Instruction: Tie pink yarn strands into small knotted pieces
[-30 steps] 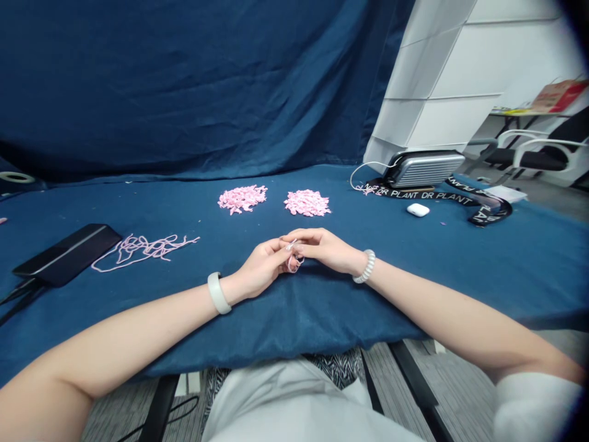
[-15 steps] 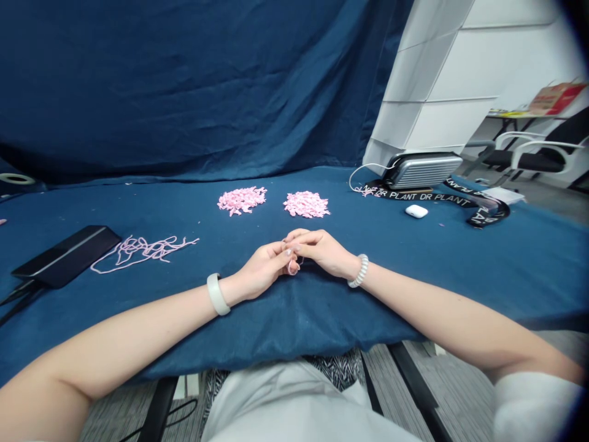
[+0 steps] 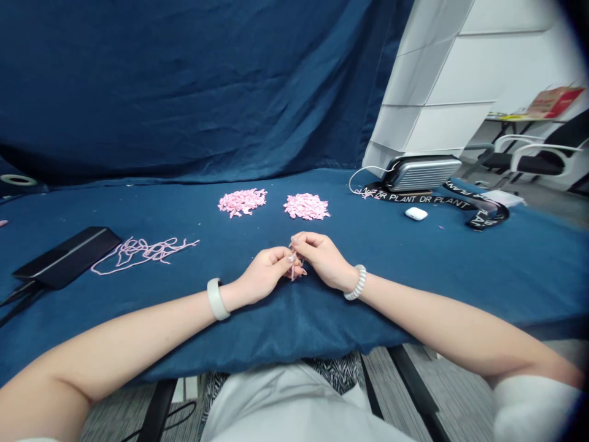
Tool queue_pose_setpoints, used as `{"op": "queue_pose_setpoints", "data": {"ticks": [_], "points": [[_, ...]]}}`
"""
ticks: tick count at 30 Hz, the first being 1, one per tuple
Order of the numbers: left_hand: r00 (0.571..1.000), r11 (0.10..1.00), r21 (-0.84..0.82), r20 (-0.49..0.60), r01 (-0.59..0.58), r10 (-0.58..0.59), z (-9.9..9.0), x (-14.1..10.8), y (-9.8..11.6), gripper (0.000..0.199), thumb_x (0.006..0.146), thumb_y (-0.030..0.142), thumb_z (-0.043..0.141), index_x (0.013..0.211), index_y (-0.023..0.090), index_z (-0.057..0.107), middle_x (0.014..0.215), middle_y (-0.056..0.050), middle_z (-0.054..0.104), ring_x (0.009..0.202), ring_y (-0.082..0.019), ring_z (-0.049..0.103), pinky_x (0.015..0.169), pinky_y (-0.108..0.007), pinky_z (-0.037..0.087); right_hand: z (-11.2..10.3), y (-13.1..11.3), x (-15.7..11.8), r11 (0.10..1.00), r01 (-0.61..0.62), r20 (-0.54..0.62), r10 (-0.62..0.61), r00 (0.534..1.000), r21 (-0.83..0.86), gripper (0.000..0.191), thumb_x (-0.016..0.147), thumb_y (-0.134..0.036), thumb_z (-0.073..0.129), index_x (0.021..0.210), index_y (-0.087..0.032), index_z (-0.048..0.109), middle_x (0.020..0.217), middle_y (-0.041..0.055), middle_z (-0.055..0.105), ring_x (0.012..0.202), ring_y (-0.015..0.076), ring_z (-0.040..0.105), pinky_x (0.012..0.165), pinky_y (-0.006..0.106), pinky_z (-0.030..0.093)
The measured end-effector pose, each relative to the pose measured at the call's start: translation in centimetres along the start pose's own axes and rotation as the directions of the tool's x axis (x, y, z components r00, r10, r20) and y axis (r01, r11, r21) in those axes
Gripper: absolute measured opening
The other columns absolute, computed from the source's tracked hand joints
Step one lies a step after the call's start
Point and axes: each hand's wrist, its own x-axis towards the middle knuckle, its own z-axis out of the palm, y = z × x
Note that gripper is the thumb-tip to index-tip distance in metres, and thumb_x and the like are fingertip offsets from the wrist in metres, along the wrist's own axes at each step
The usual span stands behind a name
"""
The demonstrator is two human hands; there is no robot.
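One pink strand (image 3: 293, 274) is pinched — left hand (image 3: 265, 272) and right hand (image 3: 327, 263) both nearly closed on it.

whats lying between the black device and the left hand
In the head view, a loose tangle of pale pink yarn lies on the blue tablecloth between the black device and the left hand.

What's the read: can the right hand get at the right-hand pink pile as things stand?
Likely yes: only blue cloth shows between the right hand and the right-hand pink pile. But that hand seems busy at the pink yarn held in the left hand, so may need freeing first.
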Motion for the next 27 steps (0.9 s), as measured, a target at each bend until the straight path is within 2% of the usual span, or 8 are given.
{"op": "queue_pose_setpoints", "data": {"ticks": [2,5,10,13,16,20,24,27], "points": [[0.994,0.992,0.106,-0.069,-0.073,0.08,0.0,-0.3,0.8,0.027,0.081,0.039,0.059,0.075,0.013,0.063,0.072,-0.005,0.065,0.068,-0.014,0.058,0.07,-0.027,0.046,-0.1,0.0,0.1,0.996,-0.05,0.011,0.049,0.999,0.08,0.037,0.073,-0.053,0.062,0.072,-0.017,0.053,0.067,-0.0007,0.054,0.06,0.0088,0.051,0.058,0.023,0.043],[0.952,0.949,0.251,-0.187,-0.191,0.241,-0.1,-0.8,2.0,0.022,0.08,0.035,0.06,0.079,0.015,0.067,0.078,-0.005,0.067,0.075,-0.016,0.06,0.074,-0.027,0.047,-0.3,0.0,0.2,0.99,-0.08,0.107,0.068,0.992,0.117,0.044,0.072,-0.059,0.06,0.083,-0.017,0.052,0.076,0.0008,0.058,0.067,0.0098,0.057,0.066,0.025,0.046],[0.876,0.908,0.322,-0.311,-0.268,0.369,-0.7,-0.7,3.4,0.019,0.08,0.033,0.061,0.08,0.016,0.069,0.086,-0.006,0.07,0.083,-0.018,0.063,0.081,-0.029,0.047,-0.2,-0.2,-0.4,0.983,-0.054,0.319,0.108,0.942,-0.174,0.04,0.078,-0.054,0.055,0.078,-0.014,0.057,0.067,0.0008,0.058,0.055,0.0075,0.052,0.055,0.023,0.043],[0.872,0.938,0.17,-0.348,-0.301,0.343,-1.0,-0.3,3.9,0.017,0.08,0.033,0.062,0.077,0.016,0.065,0.083,-0.005,0.069,0.087,-0.019,0.064,0.086,-0.033,0.047,-0.1,-0.6,-0.7,0.957,-0.016,0.32,0.112,0.941,-0.289,0.034,0.082,-0.046,0.054,0.078,-0.013,0.061,0.058,-0.0011,0.054,0.052,0.0068,0.049,0.051,0.02,0.039],[0.908,0.947,-0.079,-0.321,-0.31,0.271,-1.0,-0.1,4.7,0.015,0.079,0.031,0.064,0.076,0.016,0.061,0.076,-0.002,0.066,0.082,-0.017,0.066,0.088,-0.037,0.048,0.0,-0.8,-0.8,0.966,0.017,0.301,0.064,0.951,-0.258,0.031,0.083,-0.042,0.053,0.084,-0.013,0.064,0.067,0.0011,0.06,0.056,0.0069,0.051,0.055,0.02,0.041],[0.946,0.939,-0.235,-0.265,-0.251,0.187,-0.6,-0.5,5.8,0.016,0.077,0.03,0.066,0.075,0.015,0.058,0.071,0.001,0.064,0.075,-0.013,0.064,0.089,-0.038,0.049,-0.1,-0.8,-0.7,0.967,0.041,0.318,0.042,0.947,-0.251,0.029,0.082,-0.04,0.056,0.086,-0.014,0.068,0.08,0.0044,0.066,0.064,0.0091,0.054,0.063,0.024,0.045],[0.969,0.947,-0.273,-0.221,-0.169,0.109,-0.3,-0.9,6.2,0.017,0.077,0.03,0.066,0.076,0.015,0.059,0.06,0.004,0.059,0.054,-0.007,0.057,0.069,-0.029,0.055,-0.1,-1.0,-0.9,0.941,0.099,0.378,0.032,0.925,-0.322,0.029,0.082,-0.039,0.057,0.086,-0.014,0.07,0.084,0.0047,0.065,0.065,0.0103,0.055,0.066,0.026,0.046],[0.976,0.961,-0.248,-0.205,-0.124,0.074,-0.4,-0.9,6.2,0.019,0.075,0.031,0.068,0.076,0.014,0.06,0.057,0.004,0.057,0.046,-0.006,0.052,0.054,-0.023,0.053,-0.1,-1.3,-0.9,0.926,0.17,0.448,-0.002,0.894,-0.337,0.028,0.083,-0.037,0.056,0.082,-0.014,0.07,0.082,0.0045,0.063,0.07,0.0115,0.056,0.07,0.026,0.046]]}}
